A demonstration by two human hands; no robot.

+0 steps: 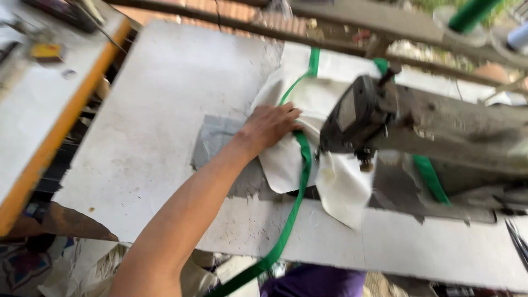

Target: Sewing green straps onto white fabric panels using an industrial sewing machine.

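Resting flat, left hand (269, 125) fingers (289, 114) spread open, pressing white cloth (286, 159) beside green strap (304, 159).

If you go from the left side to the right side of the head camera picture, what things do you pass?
Orange-edged table → white worktable → left hand → green strap → sewing machine
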